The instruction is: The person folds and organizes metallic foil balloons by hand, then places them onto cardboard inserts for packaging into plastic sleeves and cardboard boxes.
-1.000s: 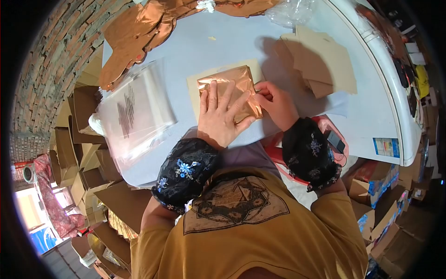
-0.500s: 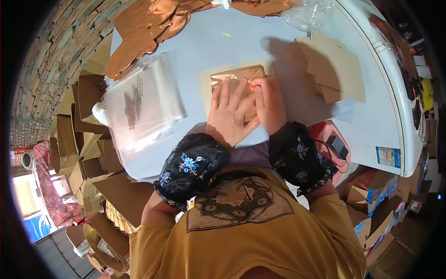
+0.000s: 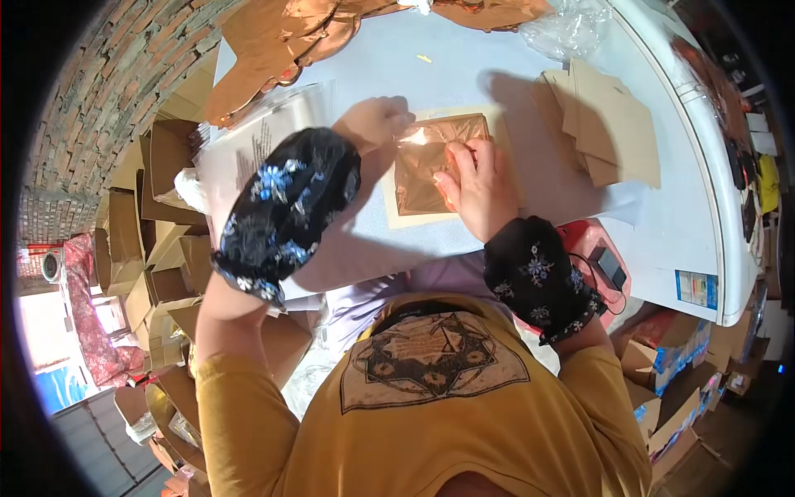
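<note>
A folded copper-coloured foil balloon [image 3: 426, 178] lies flat, as a shiny square, on a beige card [image 3: 451, 219] that shows around its edges. My right hand [image 3: 484, 186] presses on the foil's right half, its fingers bent and the thumb drawn in against them. Off the upper left corner of the foil is my left hand [image 3: 377, 122], its fingers curled; whatever they hold, if anything, is hidden. Beneath and beyond my left forearm lies a stack of clear plastic bags [image 3: 286, 124] with printed text, partly covered by the black floral sleeve.
More flat copper foil balloons [image 3: 290, 37] lie along the table's far edge. Loose beige cards [image 3: 609, 124] are piled at the right, below crumpled clear plastic [image 3: 567, 29]. Open cardboard boxes [image 3: 170, 166] crowd the left side. A pink container [image 3: 592, 248] stands by my right forearm.
My left hand has lifted off the foil and moved to its upper left, uncovering most of the square. My right hand stays on the foil's right side.
</note>
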Demonstrator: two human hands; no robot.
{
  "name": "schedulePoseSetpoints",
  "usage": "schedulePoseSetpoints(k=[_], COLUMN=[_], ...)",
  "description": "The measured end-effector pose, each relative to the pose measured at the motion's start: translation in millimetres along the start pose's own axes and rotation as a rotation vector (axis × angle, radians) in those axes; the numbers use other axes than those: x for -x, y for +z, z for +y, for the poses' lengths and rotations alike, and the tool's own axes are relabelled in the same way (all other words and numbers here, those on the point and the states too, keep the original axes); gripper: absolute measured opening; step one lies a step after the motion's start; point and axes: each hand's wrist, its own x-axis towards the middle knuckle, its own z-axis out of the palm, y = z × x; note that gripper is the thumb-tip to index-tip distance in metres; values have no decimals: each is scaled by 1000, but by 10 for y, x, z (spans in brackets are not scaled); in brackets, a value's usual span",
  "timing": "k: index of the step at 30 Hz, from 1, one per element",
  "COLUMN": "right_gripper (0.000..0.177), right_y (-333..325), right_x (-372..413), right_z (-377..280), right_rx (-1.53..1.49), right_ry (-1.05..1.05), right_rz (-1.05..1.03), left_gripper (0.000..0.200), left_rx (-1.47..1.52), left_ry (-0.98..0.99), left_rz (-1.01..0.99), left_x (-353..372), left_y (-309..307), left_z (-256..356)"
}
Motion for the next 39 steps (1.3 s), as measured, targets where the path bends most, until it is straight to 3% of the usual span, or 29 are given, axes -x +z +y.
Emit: schedulePoseSetpoints(k=[14,16,19,21,23,28,31,35,39], right_gripper=[52,52,53,53,52,50,50,50,52], right_y=[-90,-109,-100,-87,-67,-103,-112,-88,-85], right_x=[-25,-26,-18,-8,-6,-5,-7,8,2], right_z=[42,37,36,51,68,66,85,87,89], right_rx=[-27,-35,-48,-69,-99,-72,-33,-18,-17], right_ry=[-79,-72,-61,-56,-53,-73,-90,-106,-105], right_rz=[-11,-22,-29,-33,-37,-46,-51,-30,-38], left_gripper=[28,28,29,31,32,27,23,21,21], left_rx=[-509,-531,-453,-365,-314,-162,-403,-448,-166], left_ry=[57,136,446,489,459,154,529,638,371], left_rz=[-511,-484,-250,-161,-121,-157,43,152,23], left_x=[-872,-971,-1033,-962,-890,-632,-324,-186,-227], left_y=[27,97,227,227,238,219,139,135,121], left_z=[-162,-303,-578,-644,-634,-469,-220,-119,-156])
